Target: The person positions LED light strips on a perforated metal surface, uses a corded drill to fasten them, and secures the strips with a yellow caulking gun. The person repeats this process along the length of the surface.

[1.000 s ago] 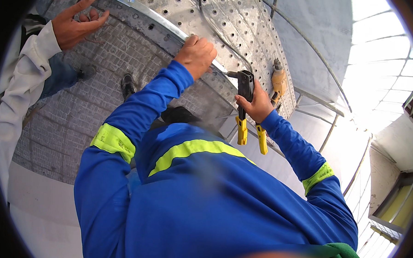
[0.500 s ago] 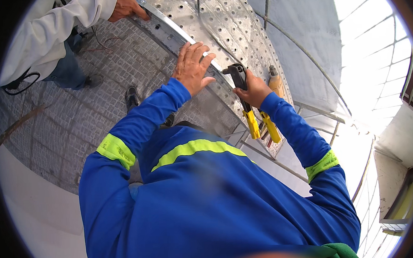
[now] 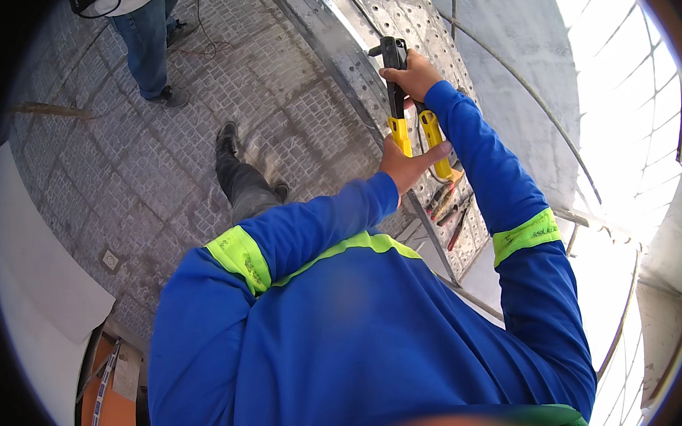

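A black hand riveter (image 3: pixel 394 81) with two yellow-gripped handles is in my right hand (image 3: pixel 417 76), whose fingers wrap round its black upper part. The two handles are spread apart and point down toward my body. My left hand (image 3: pixel 407 166) is at the lower ends of the handles, thumb stretched across toward the right-hand one and apart from the fingers. Some left fingertips are hidden by the left-hand yellow handle. Just beyond the riveter runs a long metal strip (image 3: pixel 345 16) along the edge of a perforated metal platform (image 3: pixel 416 23).
Several hand tools (image 3: pixel 449 212) lie on the platform's near end. A cable (image 3: pixel 530 90) crosses on the right. On the left, a person in jeans (image 3: pixel 140 50) stands on the paved floor (image 3: pixel 134 191); a wooden stick (image 3: pixel 51 110) is behind.
My left hand has left the metal strip and come down to the riveter's handles. The riveter has moved up in view. The other person's hand on the strip is out of view.
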Demonstrator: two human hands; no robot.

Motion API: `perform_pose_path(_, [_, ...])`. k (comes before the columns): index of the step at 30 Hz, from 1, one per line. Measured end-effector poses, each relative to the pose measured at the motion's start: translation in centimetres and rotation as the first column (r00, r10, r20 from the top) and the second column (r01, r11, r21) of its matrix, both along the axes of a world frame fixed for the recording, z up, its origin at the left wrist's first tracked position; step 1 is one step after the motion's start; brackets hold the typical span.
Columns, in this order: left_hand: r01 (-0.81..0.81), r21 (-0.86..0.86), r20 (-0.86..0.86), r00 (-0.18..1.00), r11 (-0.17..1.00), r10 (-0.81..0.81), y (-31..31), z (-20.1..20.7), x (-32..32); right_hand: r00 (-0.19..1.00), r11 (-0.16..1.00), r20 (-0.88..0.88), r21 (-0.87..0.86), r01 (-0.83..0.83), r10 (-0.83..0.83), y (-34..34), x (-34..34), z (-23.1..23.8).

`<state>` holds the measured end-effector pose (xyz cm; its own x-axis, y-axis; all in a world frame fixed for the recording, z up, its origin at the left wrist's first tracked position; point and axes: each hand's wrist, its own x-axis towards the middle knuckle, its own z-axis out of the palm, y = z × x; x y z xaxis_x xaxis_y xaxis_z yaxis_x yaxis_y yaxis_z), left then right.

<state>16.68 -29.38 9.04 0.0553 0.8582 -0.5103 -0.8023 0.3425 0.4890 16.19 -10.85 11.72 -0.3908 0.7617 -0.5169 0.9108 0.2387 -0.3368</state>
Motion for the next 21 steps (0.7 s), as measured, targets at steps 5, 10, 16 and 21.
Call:
perform_pose_path(5, [0.014,-0.002,-0.359,0.933,1.000,-0.014,-0.6,-0.4,0.0,0.971,0.947,-0.200,-0.317,0.060,-0.128,0.7,1.4,-0.4])
perform_pose_path(10, [-0.082,0.109,-0.156,0.983,0.991,0.099,-1.3,0.3,-0.4,0.962,0.921,-0.240,-0.388,0.031,-0.134,-1.2,2.9,2.5])
perform_pose_path(16, [-0.188,0.253,0.027,0.982,0.949,0.187,-2.1,-0.1,-0.1,0.947,0.871,-0.107,-0.435,0.229,-0.302,-5.7,4.2,4.1])
perform_pose_path(21, [-0.088,0.207,-0.018,0.995,0.974,0.094,-1.6,-1.5,-0.1,0.916,0.784,-0.077,-0.548,0.291,-0.394,-6.8,5.5,3.9])
